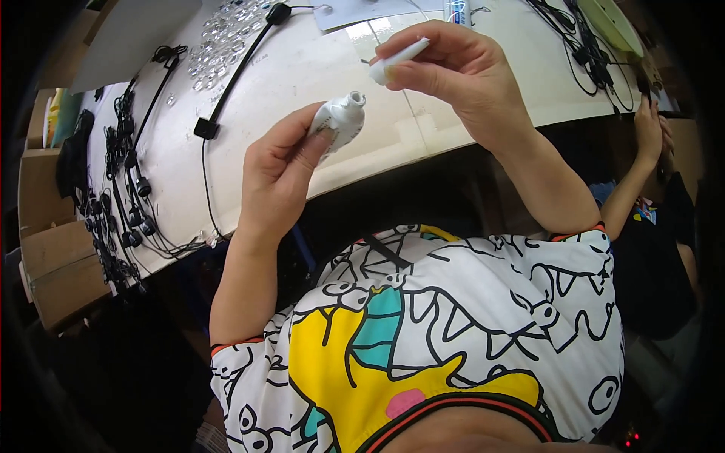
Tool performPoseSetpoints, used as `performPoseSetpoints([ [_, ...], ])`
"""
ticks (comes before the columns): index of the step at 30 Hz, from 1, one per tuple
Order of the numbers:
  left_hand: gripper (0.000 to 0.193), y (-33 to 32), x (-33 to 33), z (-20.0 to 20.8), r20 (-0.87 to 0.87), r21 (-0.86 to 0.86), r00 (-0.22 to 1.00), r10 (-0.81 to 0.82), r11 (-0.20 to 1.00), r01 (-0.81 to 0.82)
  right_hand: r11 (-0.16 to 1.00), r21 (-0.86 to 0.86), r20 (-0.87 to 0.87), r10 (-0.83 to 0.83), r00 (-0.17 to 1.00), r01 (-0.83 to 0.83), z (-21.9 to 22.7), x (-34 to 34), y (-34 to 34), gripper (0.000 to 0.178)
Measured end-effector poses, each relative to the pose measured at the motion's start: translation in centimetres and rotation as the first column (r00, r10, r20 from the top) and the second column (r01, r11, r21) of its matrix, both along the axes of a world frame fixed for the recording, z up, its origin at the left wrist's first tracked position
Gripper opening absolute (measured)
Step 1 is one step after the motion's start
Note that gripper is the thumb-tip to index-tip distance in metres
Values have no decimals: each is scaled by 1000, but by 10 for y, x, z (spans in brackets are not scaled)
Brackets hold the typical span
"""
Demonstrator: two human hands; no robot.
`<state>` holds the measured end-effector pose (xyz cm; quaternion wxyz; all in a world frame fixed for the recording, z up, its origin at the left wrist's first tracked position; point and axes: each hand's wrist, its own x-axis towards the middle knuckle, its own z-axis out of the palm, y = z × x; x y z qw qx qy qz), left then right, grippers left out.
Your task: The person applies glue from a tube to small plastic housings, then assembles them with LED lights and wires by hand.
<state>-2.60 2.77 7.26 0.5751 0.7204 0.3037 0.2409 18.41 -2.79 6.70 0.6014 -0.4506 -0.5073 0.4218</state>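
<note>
My left hand [278,167] is wrapped round a crumpled white squeeze tube [346,118] with some print on its side. The tube is tilted, and its bare nozzle points up and to the right. Higher and farther right, my right hand [470,79] pinches a slim white pointed cap [399,62] between thumb and fingers. Cap and tube are apart, both held above the near part of the white table [385,147].
Many clear glass-like pieces [226,41] lie at the back left, beside a black bar with a square end [206,128]. Bundled black cables [124,166] hang over the left edge, near cardboard boxes [60,249]. More cables [585,49] and a pale green bin [615,26] are at the right, near another person's hands [651,128].
</note>
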Motion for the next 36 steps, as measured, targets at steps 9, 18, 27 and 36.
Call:
performPoseSetpoints([
  [9,29,-17,-14,-4,62,-132,996,63,990,-55,965,227,72,119,990,-133,4,-25,-2,14],
  [18,25,-21,-19,-1,66,-122,994,84,990,-76,954,190,249,180,952,-230,5,-24,2,16],
  [27,24,-16,-19,-3,126,-99,990,71,993,-58,938,213,288,207,935,-273,3,-23,2,15],
  [36,21,-22,-12,-9,92,193,989,118,972,-134,911,265,375,204,905,-315,5,-20,3,13],
])
